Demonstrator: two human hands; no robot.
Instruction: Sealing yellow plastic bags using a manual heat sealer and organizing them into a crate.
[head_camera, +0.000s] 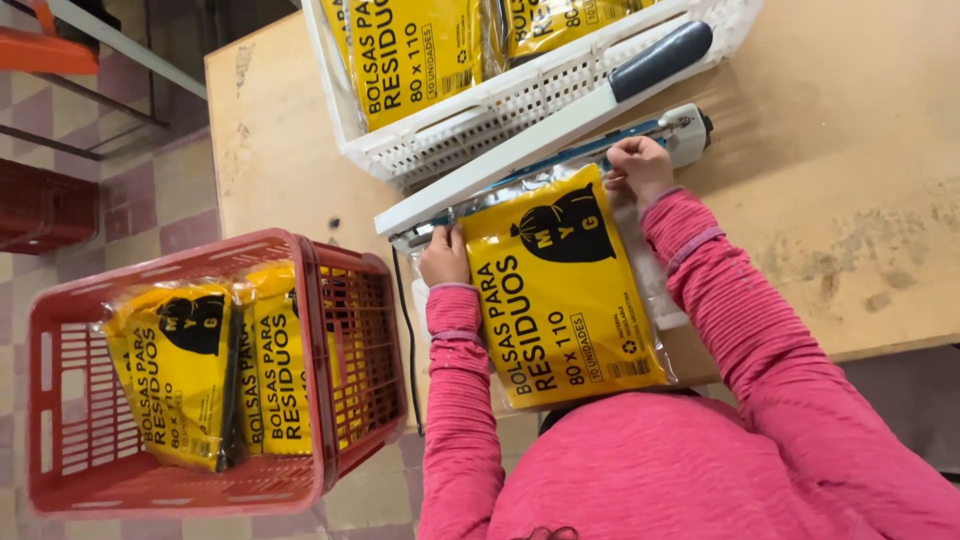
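One wide wooden table (860, 120), pale and scuffed, under nearly everything. Left of it, down on the tiled floor, a red plastic crate (320, 400) with two yellow packets (180, 370) stood inside, leaning together. At the table's far side, a white lattice basket (500, 110) with more yellow packets (410, 50) of the same kind in it. Just in front of the basket, a long white heat sealer (520, 150) lying aslant, its arm lowered (dark handle towards the far right end). Flat on the table between both pink sleeves, the yellow packet (565, 300) in clear wrap, black bag emblem at its far end, open clear edge tucked under the sealer's arm. At the packet's far left corner, the left hand (445, 258), fingers curled and pinched on the clear film, just beside the sealer. At the far right corner, the right hand (638, 168), closed into a loose fist on the film's edge, touching the sealer bar.
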